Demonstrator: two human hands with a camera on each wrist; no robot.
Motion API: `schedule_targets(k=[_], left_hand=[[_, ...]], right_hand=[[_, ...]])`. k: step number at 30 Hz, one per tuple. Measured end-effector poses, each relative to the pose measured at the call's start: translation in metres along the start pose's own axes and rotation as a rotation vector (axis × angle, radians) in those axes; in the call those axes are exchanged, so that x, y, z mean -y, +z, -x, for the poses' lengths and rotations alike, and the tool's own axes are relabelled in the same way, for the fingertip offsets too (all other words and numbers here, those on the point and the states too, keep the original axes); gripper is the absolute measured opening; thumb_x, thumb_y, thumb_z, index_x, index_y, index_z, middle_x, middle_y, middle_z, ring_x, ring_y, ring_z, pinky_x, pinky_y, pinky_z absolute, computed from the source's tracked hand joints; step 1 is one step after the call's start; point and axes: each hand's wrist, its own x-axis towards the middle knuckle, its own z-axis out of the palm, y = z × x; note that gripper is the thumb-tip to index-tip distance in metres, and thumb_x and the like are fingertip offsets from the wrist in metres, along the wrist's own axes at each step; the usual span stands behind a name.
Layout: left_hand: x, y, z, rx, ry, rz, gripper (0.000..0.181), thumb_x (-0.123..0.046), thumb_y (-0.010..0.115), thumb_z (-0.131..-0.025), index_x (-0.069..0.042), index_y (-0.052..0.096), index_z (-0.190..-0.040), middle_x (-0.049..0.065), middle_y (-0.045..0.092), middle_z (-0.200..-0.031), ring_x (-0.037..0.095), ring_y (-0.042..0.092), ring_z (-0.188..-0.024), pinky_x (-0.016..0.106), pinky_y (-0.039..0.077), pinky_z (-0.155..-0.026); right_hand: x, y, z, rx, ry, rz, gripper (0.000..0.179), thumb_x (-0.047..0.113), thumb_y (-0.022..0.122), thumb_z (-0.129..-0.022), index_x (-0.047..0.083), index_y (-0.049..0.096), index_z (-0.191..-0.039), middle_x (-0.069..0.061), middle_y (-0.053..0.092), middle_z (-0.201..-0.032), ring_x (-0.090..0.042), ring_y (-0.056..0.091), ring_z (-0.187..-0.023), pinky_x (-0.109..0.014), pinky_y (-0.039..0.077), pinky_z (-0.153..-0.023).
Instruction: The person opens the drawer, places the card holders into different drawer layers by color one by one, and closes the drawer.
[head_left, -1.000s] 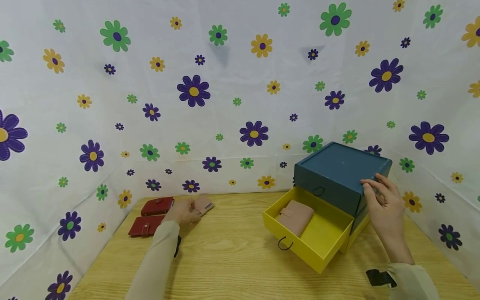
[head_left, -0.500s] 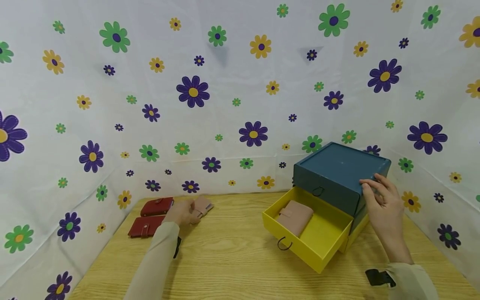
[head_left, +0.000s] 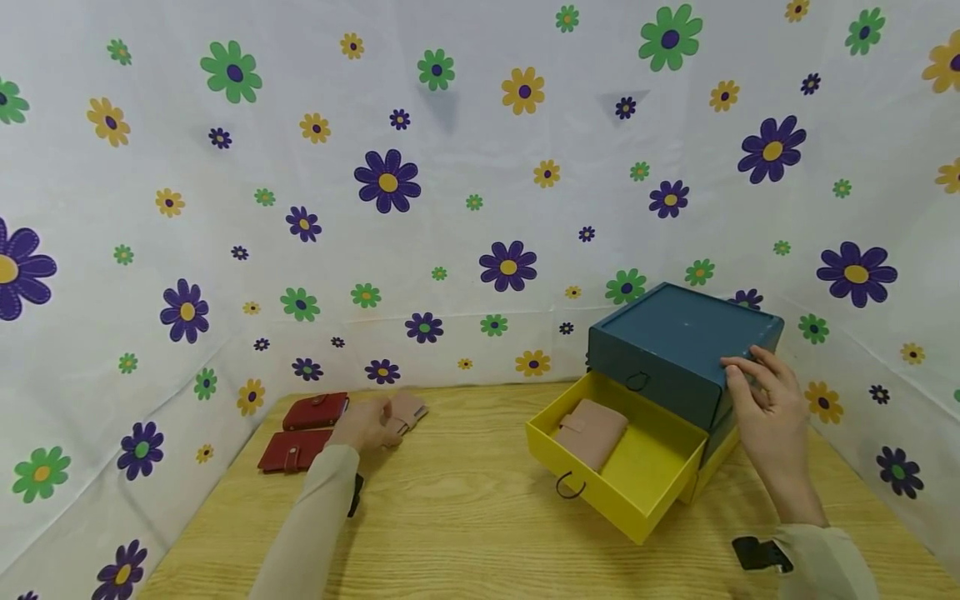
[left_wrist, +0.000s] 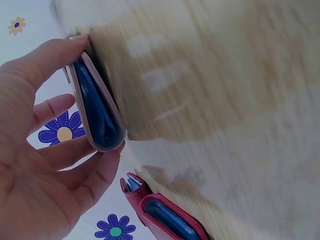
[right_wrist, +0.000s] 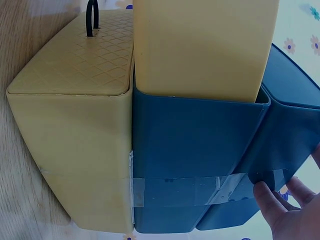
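Observation:
My left hand (head_left: 363, 426) holds a small pale pink wallet (head_left: 408, 409) on the left of the table. In the left wrist view the thumb lies on one end of that wallet and fingers reach the other, with dark blue sleeves showing inside. Two red wallets, a rear one (head_left: 315, 412) and a front one (head_left: 291, 451), lie beside this hand. On the right, my right hand (head_left: 776, 417) rests its fingertips and thumb on the upper corner of a blue drawer box (head_left: 686, 325). Below it a yellow drawer (head_left: 656, 433) stands pulled out, with another pink wallet (head_left: 592, 433) inside.
A closed yellow drawer unit (right_wrist: 75, 135) forms the bottom of the stack, and clear tape (right_wrist: 175, 192) runs across the side. Black loop handles (head_left: 570, 486) stick out from the drawer fronts. A flowered white cloth (head_left: 480, 125) hangs behind the wooden table (head_left: 450, 517).

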Motion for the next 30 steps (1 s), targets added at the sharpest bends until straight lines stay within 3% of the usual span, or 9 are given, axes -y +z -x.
schedule_targets(k=[7,14,17,23,30], left_hand=[[-0.003,0.0,0.005,-0.005,0.014,0.022,0.037,-0.024,0.081,-0.078,-0.012,0.057,-0.105,0.007,0.059,-0.084,0.024,0.053,-0.077,0.034,0.041,-0.065],[-0.002,0.001,0.008,-0.028,0.026,0.034,0.041,-0.026,0.08,-0.078,-0.012,0.058,-0.11,0.006,0.058,-0.083,0.023,0.052,-0.075,0.034,0.039,-0.064],[-0.001,0.0,0.009,-0.03,0.032,0.061,0.042,-0.025,0.079,-0.079,-0.012,0.057,-0.112,0.006,0.06,-0.087,0.023,0.053,-0.078,0.034,0.041,-0.066],[0.0,-0.001,0.015,-0.05,0.074,0.104,0.042,-0.024,0.078,-0.077,-0.011,0.057,-0.11,0.008,0.063,-0.094,0.024,0.052,-0.081,0.036,0.043,-0.069],[0.006,0.002,0.022,-0.08,0.08,0.126,0.04,-0.027,0.078,-0.078,-0.014,0.059,-0.11,0.009,0.064,-0.111,0.025,0.053,-0.093,0.044,0.046,-0.085]], right_hand=[[0.001,0.001,-0.001,0.003,0.002,-0.005,0.035,0.028,0.052,-0.102,0.002,0.068,-0.12,-0.001,0.044,-0.149,-0.024,0.04,-0.138,-0.036,0.043,-0.108],[0.0,0.002,0.0,-0.007,-0.003,-0.005,0.034,0.027,0.053,-0.102,0.002,0.068,-0.119,-0.001,0.044,-0.149,-0.024,0.041,-0.137,-0.029,0.044,-0.106],[-0.001,0.001,0.0,-0.012,-0.004,-0.016,0.034,0.026,0.053,-0.102,0.002,0.068,-0.119,-0.001,0.044,-0.149,-0.023,0.041,-0.137,-0.025,0.044,-0.105],[-0.002,0.0,0.001,-0.005,0.007,-0.023,0.035,0.026,0.052,-0.102,0.002,0.067,-0.12,-0.001,0.043,-0.15,-0.024,0.039,-0.138,-0.029,0.043,-0.108],[-0.001,0.001,0.001,-0.003,0.004,-0.007,0.034,0.027,0.052,-0.102,0.003,0.067,-0.121,0.0,0.043,-0.15,-0.025,0.039,-0.138,-0.024,0.043,-0.106]])
